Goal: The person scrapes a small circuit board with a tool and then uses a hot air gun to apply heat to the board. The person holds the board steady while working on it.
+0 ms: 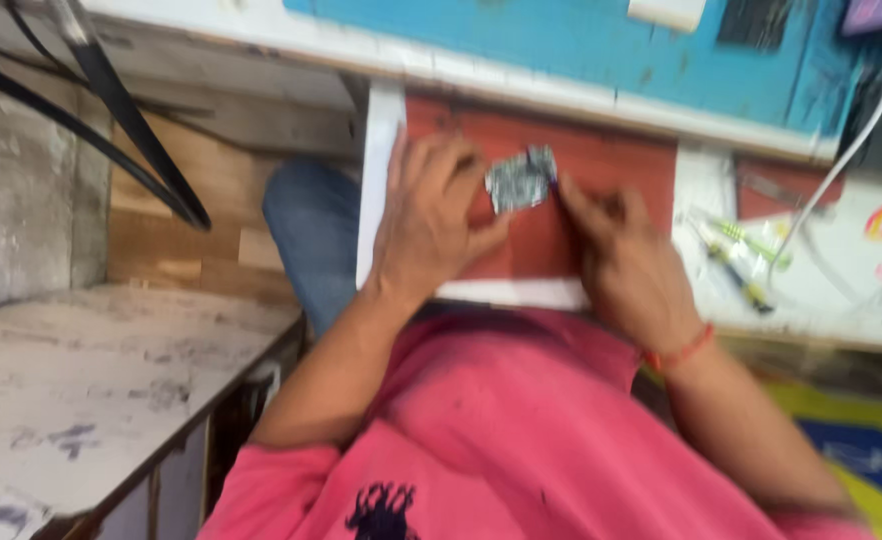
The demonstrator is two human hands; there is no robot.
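Nearest, a pink shirt [521,420]. Beyond it, the left hand [426,225] and right hand [626,265] meet over a red board [601,165], each grip pinching an edge of a small grey circuit piece [519,180]. Right lie screwdrivers [736,260]; farthest, the blue bench [561,40].

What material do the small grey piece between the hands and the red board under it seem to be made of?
The small grey piece looks like a circuit board or metal part: speckled silver and dark, but blur leaves it open. Left hand and right hand touch it. The red board looks like matte painted wood or laminate, flat and slightly scuffed, with a white edge.
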